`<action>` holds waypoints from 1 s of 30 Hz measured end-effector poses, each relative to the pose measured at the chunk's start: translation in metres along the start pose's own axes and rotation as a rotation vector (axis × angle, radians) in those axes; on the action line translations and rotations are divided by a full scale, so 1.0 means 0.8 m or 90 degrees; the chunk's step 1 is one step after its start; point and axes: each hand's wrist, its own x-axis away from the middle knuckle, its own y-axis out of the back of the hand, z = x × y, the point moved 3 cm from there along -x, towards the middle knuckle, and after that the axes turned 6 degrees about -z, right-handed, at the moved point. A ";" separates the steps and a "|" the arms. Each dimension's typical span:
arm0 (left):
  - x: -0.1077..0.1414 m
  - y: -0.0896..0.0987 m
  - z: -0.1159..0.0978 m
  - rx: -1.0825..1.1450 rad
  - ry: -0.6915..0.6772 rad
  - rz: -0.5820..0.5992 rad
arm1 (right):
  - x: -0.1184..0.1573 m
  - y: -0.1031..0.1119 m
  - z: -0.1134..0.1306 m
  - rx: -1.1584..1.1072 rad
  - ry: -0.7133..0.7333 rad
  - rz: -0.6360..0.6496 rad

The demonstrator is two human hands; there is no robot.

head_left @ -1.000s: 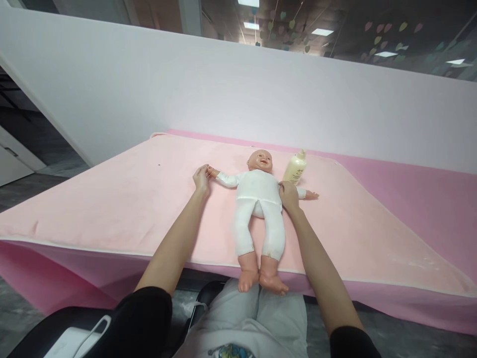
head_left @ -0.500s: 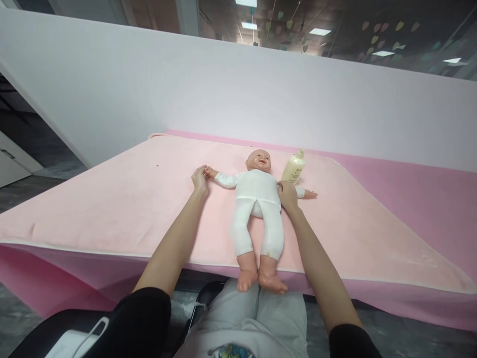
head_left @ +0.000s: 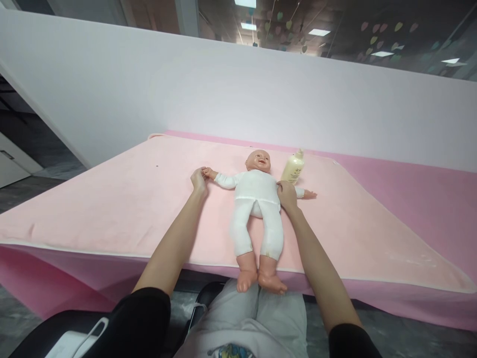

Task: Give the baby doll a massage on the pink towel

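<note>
A baby doll in a white cloth suit lies on its back on the pink mat, head away from me and bare feet over the near edge. My left hand is closed around the doll's small hand on the left side, that arm stretched out. On the other side, my right hand is curled against the doll's side and upper arm, its fingertips partly hidden. The doll's other hand sticks out past my wrist. Behind my right hand, a pale yellow pump bottle leans at a slant.
The pink mat covers a table with a pink cloth. A white partition rises behind it. A white object with a looped handle lies on a black surface at the lower left.
My left hand and the doll's hand in it have shifted very slightly. Otherwise both hands and the doll stay in place.
</note>
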 end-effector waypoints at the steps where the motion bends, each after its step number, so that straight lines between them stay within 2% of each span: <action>1: 0.000 0.000 0.000 -0.002 0.002 -0.001 | 0.000 0.000 0.001 0.003 0.001 -0.004; 11: 0.000 0.000 0.000 -0.002 0.022 -0.013 | 0.002 0.002 0.005 0.011 -0.010 0.014; 30: -0.003 0.000 0.002 -0.030 -0.013 0.019 | 0.001 0.000 0.003 -0.004 -0.005 0.005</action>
